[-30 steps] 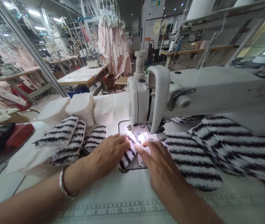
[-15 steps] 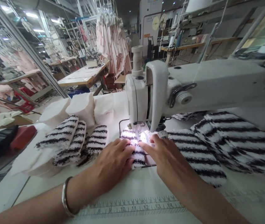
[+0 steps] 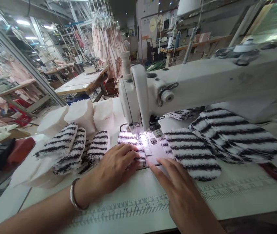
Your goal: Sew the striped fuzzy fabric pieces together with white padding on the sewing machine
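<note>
On a white desk (image 3: 133, 191) with a printed ruler, in a garment workshop hung with pink clothes, the left hand (image 3: 115, 165) presses flat, fingers released, on the striped piece (image 3: 128, 139) lying lengthwise away from the person beside the needle, while the right hand (image 3: 174, 182), formerly at the needle, has drawn back, empty.

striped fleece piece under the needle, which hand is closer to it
Left. The left hand lies flat on the striped fleece piece, fingers pressing its near edge. The right hand rests on the table to its right, fingertips near the needle plate, not touching it.
</note>
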The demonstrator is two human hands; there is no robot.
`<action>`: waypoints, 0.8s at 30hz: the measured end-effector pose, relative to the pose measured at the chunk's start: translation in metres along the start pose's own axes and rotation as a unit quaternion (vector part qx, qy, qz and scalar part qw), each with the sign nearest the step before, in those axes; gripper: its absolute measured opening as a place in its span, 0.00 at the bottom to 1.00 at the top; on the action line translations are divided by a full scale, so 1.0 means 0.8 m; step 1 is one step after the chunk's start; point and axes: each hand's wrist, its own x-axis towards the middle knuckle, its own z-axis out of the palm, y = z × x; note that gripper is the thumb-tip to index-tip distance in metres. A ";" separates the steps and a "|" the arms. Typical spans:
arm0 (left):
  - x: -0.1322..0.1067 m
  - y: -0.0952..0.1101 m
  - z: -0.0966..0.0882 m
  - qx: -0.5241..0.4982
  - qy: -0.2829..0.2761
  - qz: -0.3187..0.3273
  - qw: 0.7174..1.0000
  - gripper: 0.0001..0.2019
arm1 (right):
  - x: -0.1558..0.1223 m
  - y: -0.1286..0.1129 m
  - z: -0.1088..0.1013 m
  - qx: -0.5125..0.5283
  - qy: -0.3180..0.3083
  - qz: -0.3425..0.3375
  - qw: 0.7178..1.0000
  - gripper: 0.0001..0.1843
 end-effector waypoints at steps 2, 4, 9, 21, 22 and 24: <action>0.001 0.000 0.000 -0.011 0.008 0.003 1.000 0.03 | -0.002 0.001 0.005 0.014 0.007 0.005 1.000 0.36; 0.001 -0.001 -0.003 -0.026 0.007 0.007 1.000 0.04 | -0.003 0.002 0.007 0.022 0.012 0.004 1.000 0.35; -0.006 -0.007 -0.012 -0.027 -0.014 0.049 0.998 0.05 | 0.000 0.003 0.001 0.026 0.001 0.004 1.000 0.33; -0.018 0.006 0.006 -0.018 0.009 0.023 1.000 0.09 | 0.007 -0.014 0.000 -0.055 -0.017 -0.033 0.998 0.36; -0.018 0.010 0.007 -0.017 0.006 0.022 1.000 0.09 | 0.009 -0.017 0.002 -0.066 -0.017 -0.032 0.997 0.36; -0.017 0.013 0.007 -0.020 -0.002 0.019 1.000 0.11 | 0.014 -0.022 0.008 -0.079 0.000 -0.015 0.997 0.35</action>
